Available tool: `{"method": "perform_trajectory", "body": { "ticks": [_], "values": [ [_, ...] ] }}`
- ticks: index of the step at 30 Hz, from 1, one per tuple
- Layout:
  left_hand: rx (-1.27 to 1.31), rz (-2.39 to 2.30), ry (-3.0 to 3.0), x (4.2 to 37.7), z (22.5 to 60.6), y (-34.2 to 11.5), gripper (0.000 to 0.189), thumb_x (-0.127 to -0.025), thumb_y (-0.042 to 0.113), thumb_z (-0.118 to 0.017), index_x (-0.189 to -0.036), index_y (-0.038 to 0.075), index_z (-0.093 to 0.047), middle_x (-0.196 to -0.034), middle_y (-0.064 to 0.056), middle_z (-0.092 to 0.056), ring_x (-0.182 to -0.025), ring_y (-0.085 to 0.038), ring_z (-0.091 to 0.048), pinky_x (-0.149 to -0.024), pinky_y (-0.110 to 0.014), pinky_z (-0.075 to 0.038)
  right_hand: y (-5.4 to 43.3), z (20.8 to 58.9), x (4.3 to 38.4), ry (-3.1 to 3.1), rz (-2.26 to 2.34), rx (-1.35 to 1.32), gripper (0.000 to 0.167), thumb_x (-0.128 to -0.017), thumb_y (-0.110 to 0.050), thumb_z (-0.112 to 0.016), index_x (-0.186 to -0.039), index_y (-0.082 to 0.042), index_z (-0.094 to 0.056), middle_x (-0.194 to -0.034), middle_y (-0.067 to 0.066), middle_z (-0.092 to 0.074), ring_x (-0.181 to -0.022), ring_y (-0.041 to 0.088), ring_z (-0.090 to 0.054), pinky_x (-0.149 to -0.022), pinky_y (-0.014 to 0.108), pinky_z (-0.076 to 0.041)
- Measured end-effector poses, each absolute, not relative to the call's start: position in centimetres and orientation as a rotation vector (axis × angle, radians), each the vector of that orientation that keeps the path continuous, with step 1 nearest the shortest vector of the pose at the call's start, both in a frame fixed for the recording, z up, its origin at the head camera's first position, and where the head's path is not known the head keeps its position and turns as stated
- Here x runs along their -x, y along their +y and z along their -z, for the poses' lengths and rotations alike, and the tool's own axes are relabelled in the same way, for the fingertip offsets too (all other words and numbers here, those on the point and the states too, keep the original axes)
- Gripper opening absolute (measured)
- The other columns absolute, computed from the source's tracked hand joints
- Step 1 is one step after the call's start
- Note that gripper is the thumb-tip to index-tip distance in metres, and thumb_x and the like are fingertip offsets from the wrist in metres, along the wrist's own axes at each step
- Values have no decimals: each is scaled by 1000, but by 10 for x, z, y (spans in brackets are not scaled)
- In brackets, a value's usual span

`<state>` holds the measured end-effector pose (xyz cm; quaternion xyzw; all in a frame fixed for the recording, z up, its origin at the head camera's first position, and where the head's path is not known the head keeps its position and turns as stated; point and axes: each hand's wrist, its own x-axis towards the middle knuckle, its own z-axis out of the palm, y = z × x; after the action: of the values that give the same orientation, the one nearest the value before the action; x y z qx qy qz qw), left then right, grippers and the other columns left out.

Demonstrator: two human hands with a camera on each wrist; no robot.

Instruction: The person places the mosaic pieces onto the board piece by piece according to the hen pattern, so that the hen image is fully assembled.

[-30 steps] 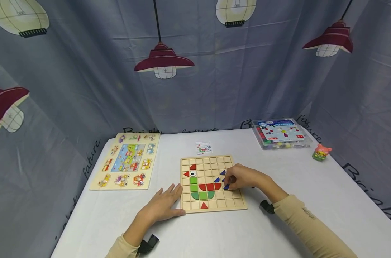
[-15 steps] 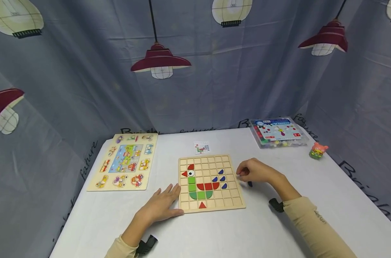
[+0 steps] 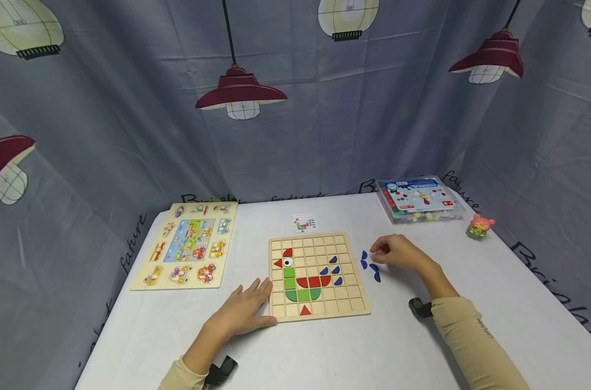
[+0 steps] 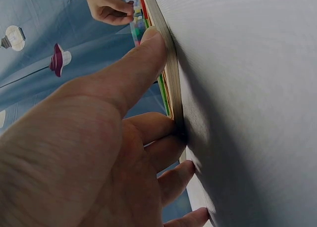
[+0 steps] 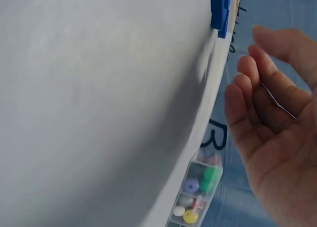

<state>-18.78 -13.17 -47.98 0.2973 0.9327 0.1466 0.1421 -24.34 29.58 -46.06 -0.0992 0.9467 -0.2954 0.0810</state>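
A wooden grid board (image 3: 348, 293) lies on the table with red, green and blue tiles and an eye tile forming a bird. My left hand (image 3: 242, 310) rests at its left side, the thumb by the near corner. In the left wrist view, that thumb (image 4: 143, 64) touches the board's edge. Several blue curved tiles (image 3: 377, 275) lie loose to the right of the board. Just beyond them hovers my right hand (image 3: 401, 253). The right wrist view shows nothing between its loosely bent fingers (image 5: 237, 108), apart from the blue tiles (image 5: 219, 9).
Behind the board lies a small picture card (image 3: 304, 222). A vehicle puzzle board (image 3: 149, 260) is on the left. At the back right sits a clear box of beads (image 3: 422, 200), with a small pink and green figurine (image 3: 479, 227) near it.
My right hand has moved right, off the board and past its edge. Blue tiles that it covered on the table now show. The left hand has stayed against the board.
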Motion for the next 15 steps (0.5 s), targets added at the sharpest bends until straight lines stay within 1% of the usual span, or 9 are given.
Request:
{"method": "perform_trajectory", "body": {
  "ticks": [4,10,12,15],
  "values": [
    [-852,-434,2686,187,480,-132,86,-86,53,-65,-150,3,-36,-157,-11,-35,-148,-35,-28,-116,-62,-24,292,463,245,2828,874,319,11,-82,-9,-73,-92,-4,-72,-78,0,-66,-71,9,-55,-61,20,-48],
    [-858,-423,2692,188,481,-133,86,-86,54,-65,-150,3,-36,-158,-10,-35,-148,-35,-29,-116,-62,-24,288,462,245,2811,816,420,9,-80,-2,-70,-89,-3,-71,-76,-1,-66,-70,8,-55,-60,20,-49],
    [-865,-415,2697,189,481,-132,86,-86,54,-65,-150,3,-36,-157,-11,-35,-147,-35,-29,-116,-62,-25,289,462,244,2808,800,414,9,-80,-2,-70,-88,-4,-71,-76,-2,-66,-69,9,-55,-60,20,-48],
    [-866,-399,2701,189,481,-133,86,-87,54,-64,-150,4,-36,-157,-11,-35,-147,-34,-29,-116,-62,-25,287,459,237,2794,777,334,7,-79,-7,-73,-86,-5,-71,-74,-2,-64,-68,10,-53,-59,21,-47]
  ]
}}
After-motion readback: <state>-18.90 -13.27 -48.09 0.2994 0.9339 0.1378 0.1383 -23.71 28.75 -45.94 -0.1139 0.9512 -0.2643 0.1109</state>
